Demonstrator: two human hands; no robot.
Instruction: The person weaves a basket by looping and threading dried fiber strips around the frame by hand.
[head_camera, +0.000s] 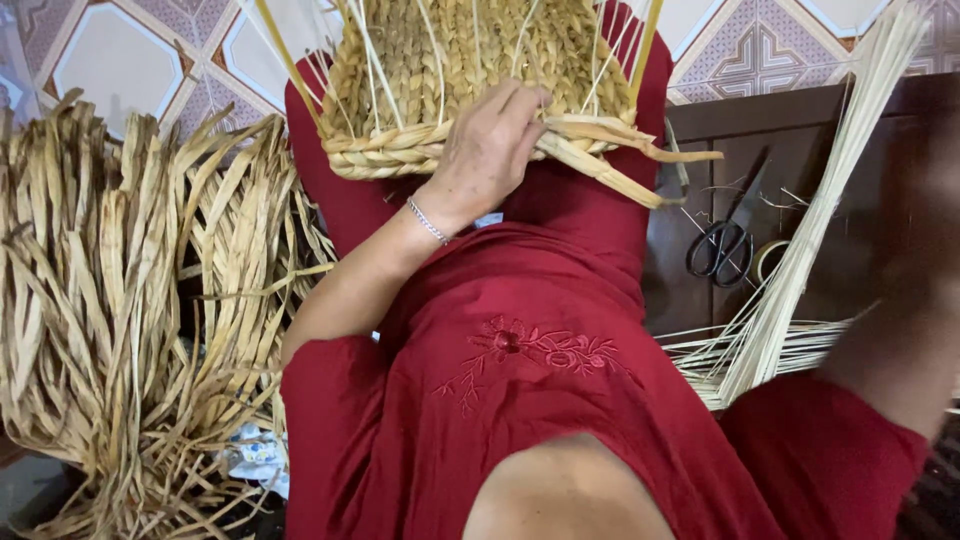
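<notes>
A half-woven basket (470, 60) of dried plant strands rests on my knees over my red dress, with thin pale upright stakes sticking out of it. My left hand (490, 150), a silver bracelet at its wrist, lies against the basket's braided rim. Its fingers are closed on loose flat strands (600, 155) that trail off to the right. Only my right forearm (900, 340) shows, blurred at the right edge; the hand itself is out of frame.
A big heap of dried flat leaves (130, 300) fills the left side. On the right, a dark wooden surface (700, 130) carries black scissors (722, 245), a tape roll (768, 260) and a bundle of thin pale stalks (810, 240). Patterned tiles lie behind.
</notes>
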